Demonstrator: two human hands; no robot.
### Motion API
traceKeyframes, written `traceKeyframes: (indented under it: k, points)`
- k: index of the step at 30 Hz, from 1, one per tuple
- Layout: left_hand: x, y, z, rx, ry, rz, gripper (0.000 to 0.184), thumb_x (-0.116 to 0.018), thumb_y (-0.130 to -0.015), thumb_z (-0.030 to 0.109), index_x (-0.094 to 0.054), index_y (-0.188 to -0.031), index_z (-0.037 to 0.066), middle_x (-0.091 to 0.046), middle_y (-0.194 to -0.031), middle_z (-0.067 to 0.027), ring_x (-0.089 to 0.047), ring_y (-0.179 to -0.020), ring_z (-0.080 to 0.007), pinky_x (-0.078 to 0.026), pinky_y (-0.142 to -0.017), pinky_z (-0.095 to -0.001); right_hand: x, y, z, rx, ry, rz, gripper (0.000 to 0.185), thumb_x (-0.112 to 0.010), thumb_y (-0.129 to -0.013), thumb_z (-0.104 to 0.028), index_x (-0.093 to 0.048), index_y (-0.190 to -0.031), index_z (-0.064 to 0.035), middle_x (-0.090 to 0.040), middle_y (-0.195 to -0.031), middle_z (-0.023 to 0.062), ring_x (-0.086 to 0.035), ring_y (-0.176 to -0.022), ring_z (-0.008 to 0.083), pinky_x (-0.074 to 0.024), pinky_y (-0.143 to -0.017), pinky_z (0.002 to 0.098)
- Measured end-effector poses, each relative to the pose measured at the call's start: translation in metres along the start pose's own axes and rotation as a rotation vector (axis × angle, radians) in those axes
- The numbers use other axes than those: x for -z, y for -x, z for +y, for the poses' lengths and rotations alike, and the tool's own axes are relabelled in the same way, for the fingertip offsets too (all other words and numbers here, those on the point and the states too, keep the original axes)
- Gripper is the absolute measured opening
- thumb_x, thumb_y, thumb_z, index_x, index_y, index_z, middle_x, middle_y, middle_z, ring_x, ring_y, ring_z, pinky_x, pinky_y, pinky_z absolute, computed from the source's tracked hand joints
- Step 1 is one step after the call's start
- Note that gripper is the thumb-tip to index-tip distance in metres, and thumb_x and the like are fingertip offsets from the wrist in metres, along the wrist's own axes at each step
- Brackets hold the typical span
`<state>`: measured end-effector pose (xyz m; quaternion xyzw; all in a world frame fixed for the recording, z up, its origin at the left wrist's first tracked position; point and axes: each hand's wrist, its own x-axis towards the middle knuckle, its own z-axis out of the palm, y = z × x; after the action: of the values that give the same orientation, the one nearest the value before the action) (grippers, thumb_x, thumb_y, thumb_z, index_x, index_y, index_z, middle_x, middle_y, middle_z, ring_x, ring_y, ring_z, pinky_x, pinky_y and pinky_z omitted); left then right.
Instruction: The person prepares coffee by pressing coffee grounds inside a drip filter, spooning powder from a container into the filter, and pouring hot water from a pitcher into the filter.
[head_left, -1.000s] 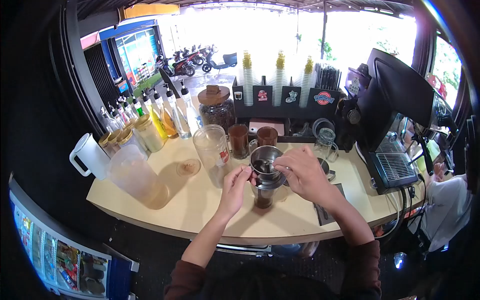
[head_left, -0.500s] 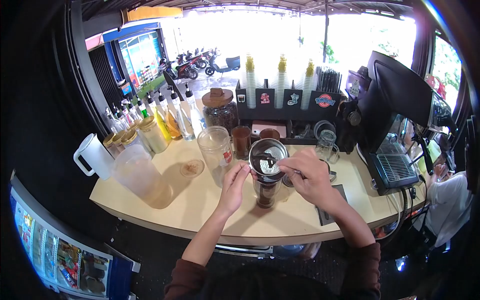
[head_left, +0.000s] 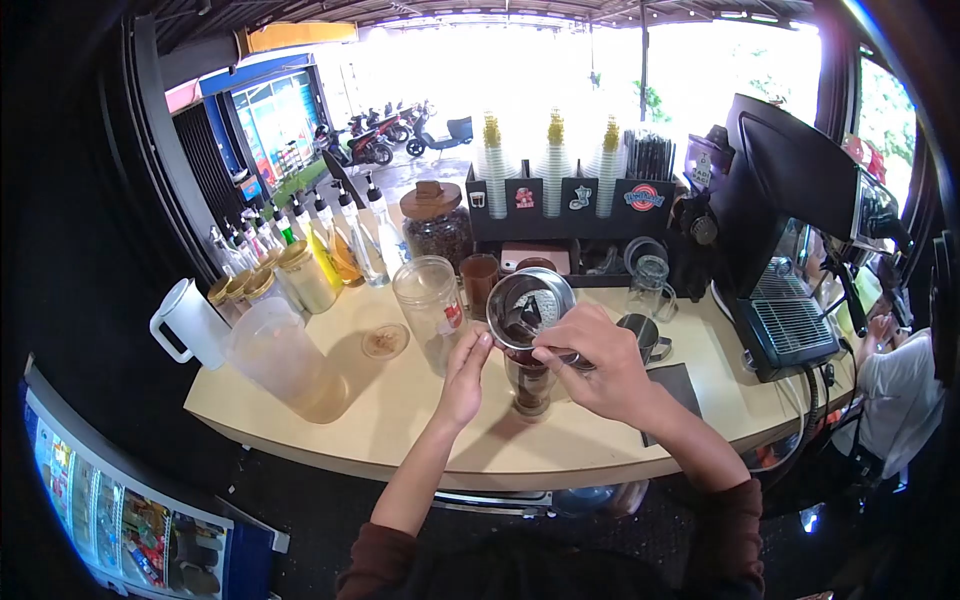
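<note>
A round metal cup (head_left: 505, 318) with dark liquid and a bright reflection inside tilts above a glass (head_left: 530, 392) holding dark liquid. My left hand (head_left: 465, 378) pinches the cup's left rim between thumb and fingers. At the cup's lower right, my right hand (head_left: 600, 362) is closed, its fingertips over the rim; a thin metal piece shows beside its fingers, perhaps a spoon handle. Just left of the cup stands a tall clear container (head_left: 428, 300) with a red mark. Behind it is a mug of brown liquid (head_left: 479, 283).
A large cloudy pitcher (head_left: 285, 365), a white jug (head_left: 190, 325) and a round lid (head_left: 385, 341) are on the left. Pump bottles (head_left: 345, 245) and a cup rack (head_left: 590, 212) line the back. An espresso machine (head_left: 790, 310) stands right; a person (head_left: 905, 385) sits beyond it.
The metal cup has tipped from nearly level, so its inside faces me more. Both hands keep their places around it. The view has shifted slightly.
</note>
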<state>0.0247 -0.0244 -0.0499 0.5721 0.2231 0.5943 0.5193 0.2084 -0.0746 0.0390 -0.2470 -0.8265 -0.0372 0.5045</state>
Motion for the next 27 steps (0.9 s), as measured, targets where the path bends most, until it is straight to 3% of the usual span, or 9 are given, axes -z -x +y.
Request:
traceKeyframes:
  k: [3, 15, 18, 21, 24, 27]
  points:
    - [0.002, 0.000, -0.003, 0.037, 0.013, 0.009, 0.022, -0.038, -0.101, 0.019, -0.051, -0.092, 0.004, -0.051, -0.090, -0.0019, -0.048, -0.091, -0.0101, -0.037, -0.087, -0.0249, -0.003, 0.002, 0.000, -0.110, -0.050, 0.100, 0.013, -0.070, -0.076, 0.000, -0.065, -0.088, -0.0027, -0.065, -0.080, 0.0095, -0.062, -0.073, 0.0239, -0.0481, -0.067, 0.0329]
    - [0.005, -0.003, -0.003, -0.019, -0.068, -0.026, 0.021, -0.038, -0.101, 0.021, -0.049, -0.091, 0.006, -0.048, -0.088, -0.0007, -0.045, -0.089, -0.0096, -0.035, -0.086, -0.0251, -0.001, 0.008, 0.002, -0.006, -0.056, 0.004, 0.018, -0.069, -0.076, 0.001, -0.064, -0.092, -0.0024, -0.065, -0.083, 0.0091, -0.061, -0.075, 0.0251, -0.0476, -0.069, 0.0344]
    - [0.007, -0.004, -0.007, -0.018, -0.072, -0.038, 0.022, -0.038, -0.101, 0.022, -0.049, -0.091, 0.006, -0.047, -0.088, -0.0003, -0.044, -0.089, -0.0095, -0.035, -0.085, -0.0244, -0.003, 0.007, -0.001, -0.014, -0.040, 0.097, 0.018, -0.069, -0.076, 0.001, -0.065, -0.093, -0.0025, -0.065, -0.083, 0.0093, -0.061, -0.075, 0.0250, -0.0470, -0.069, 0.0343]
    - [0.006, -0.006, -0.008, -0.047, -0.096, -0.052, 0.022, -0.037, -0.101, 0.022, -0.048, -0.091, 0.006, -0.046, -0.088, 0.0000, -0.043, -0.088, -0.0093, -0.035, -0.085, -0.0240, -0.002, 0.011, -0.002, 0.001, -0.023, 0.007, 0.018, -0.069, -0.076, 0.002, -0.065, -0.093, -0.0021, -0.065, -0.083, 0.0100, -0.061, -0.075, 0.0252, -0.0466, -0.069, 0.0342]
    - [0.004, -0.006, -0.004, -0.052, -0.099, -0.054, 0.023, -0.037, -0.102, 0.023, -0.048, -0.091, 0.006, -0.046, -0.088, 0.0000, -0.043, -0.088, -0.0093, -0.035, -0.084, -0.0241, -0.007, 0.014, 0.000, -0.028, -0.039, 0.109, 0.021, -0.071, -0.075, -0.003, -0.063, -0.094, -0.0048, -0.062, -0.085, 0.0084, -0.060, -0.078, 0.0249, -0.0456, -0.072, 0.0367]
    - [0.002, -0.005, -0.002, -0.067, -0.147, -0.042, 0.023, -0.037, -0.102, 0.023, -0.048, -0.091, 0.006, -0.046, -0.088, -0.0002, -0.043, -0.088, -0.0094, -0.035, -0.084, -0.0241, -0.005, 0.015, 0.002, -0.061, -0.084, 0.060, 0.020, -0.071, -0.076, -0.002, -0.063, -0.094, -0.0043, -0.063, -0.084, 0.0091, -0.060, -0.078, 0.0254, -0.0462, -0.072, 0.0365]
